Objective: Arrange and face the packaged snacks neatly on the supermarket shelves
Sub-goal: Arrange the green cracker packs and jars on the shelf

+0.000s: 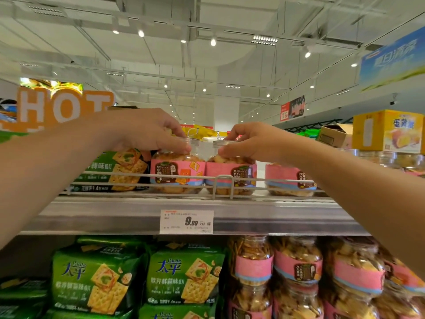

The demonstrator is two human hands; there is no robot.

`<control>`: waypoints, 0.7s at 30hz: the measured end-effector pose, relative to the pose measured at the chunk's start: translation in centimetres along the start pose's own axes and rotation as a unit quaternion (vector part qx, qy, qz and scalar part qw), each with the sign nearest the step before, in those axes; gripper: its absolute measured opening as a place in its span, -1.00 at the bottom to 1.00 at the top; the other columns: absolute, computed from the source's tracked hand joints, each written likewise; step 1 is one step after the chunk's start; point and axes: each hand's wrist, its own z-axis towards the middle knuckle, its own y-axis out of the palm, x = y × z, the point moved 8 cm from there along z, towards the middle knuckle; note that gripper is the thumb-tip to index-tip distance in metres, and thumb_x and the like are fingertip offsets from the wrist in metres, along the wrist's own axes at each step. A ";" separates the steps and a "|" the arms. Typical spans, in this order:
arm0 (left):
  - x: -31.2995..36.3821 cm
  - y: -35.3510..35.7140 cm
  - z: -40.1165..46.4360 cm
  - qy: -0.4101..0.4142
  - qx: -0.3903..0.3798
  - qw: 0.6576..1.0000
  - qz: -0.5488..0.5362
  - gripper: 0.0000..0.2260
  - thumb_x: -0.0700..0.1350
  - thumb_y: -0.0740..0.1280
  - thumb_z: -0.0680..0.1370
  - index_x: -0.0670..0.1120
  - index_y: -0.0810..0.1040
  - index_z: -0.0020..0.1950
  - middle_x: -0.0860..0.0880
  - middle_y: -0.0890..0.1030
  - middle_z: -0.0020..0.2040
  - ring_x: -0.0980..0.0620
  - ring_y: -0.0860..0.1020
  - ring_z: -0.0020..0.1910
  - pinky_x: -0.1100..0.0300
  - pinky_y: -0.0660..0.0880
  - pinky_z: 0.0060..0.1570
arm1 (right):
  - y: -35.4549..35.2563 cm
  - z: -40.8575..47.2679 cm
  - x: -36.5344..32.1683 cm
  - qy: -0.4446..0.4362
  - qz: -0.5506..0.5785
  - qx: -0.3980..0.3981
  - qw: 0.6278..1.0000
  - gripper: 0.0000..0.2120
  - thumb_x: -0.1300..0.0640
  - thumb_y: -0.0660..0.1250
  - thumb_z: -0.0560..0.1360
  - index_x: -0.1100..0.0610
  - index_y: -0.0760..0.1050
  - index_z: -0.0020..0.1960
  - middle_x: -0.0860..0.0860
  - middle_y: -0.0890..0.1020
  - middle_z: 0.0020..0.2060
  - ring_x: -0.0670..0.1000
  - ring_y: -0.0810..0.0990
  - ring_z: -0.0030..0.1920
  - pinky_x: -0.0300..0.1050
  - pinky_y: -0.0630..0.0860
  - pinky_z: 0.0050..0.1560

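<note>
Two clear biscuit jars with pink labels stand side by side on the top shelf (287, 215) behind a wire rail. My left hand (147, 132) grips the lid of the left jar (177, 173) from above. The lid of the right jar (231, 177) is held the same way by my right hand (249, 141). Both jars' dark label panels face forward. A third pink-labelled jar (289, 180) stands further right, apart from the pair. A green cracker pack (115, 173) leans to the left of the jars, partly hidden by my left hand.
A 9.90 price tag (186, 221) hangs on the shelf's front edge. Below are green cracker packs (184, 277) on the left and several pink-labelled jars (299, 270) on the right. A yellow carton (388, 130) and a brown box (335, 134) sit top right.
</note>
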 end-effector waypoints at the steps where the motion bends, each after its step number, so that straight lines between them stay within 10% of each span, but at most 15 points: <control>1: -0.1 0.0 0.0 0.004 0.006 1.000 -0.003 -0.44 0.41 0.40 0.08 0.19 0.62 -0.02 0.02 0.66 -0.07 0.00 0.63 -0.09 0.14 0.57 -0.26 | 0.0 0.0 0.0 0.001 0.000 0.001 1.000 -0.69 -0.17 0.48 0.37 -0.03 0.56 0.01 0.03 0.67 -0.04 0.04 0.66 -0.03 0.08 0.61 0.09; 9: 1.5 -3.1 -0.6 0.068 0.093 0.990 -0.079 -0.37 0.41 0.54 -0.01 0.17 0.68 -0.02 0.09 0.69 -0.18 0.12 0.65 -0.17 0.21 0.45 -0.23 | -3.6 -0.4 -2.0 -0.033 0.039 0.090 0.995 -0.68 -0.08 0.52 0.37 0.01 0.59 0.06 -0.04 0.69 -0.11 -0.06 0.69 -0.13 -0.21 0.64 -0.17; 21: 13.1 -2.5 2.4 0.188 0.189 0.937 -0.227 -0.60 0.09 0.54 0.31 -0.01 0.65 0.10 -0.02 0.66 0.01 0.10 0.61 -0.03 0.27 0.50 -0.17 | -16.2 -7.5 -0.2 -0.027 -0.005 0.239 0.971 -0.68 -0.06 0.52 0.38 0.10 0.64 0.02 0.03 0.72 -0.15 -0.02 0.70 -0.15 -0.12 0.63 -0.13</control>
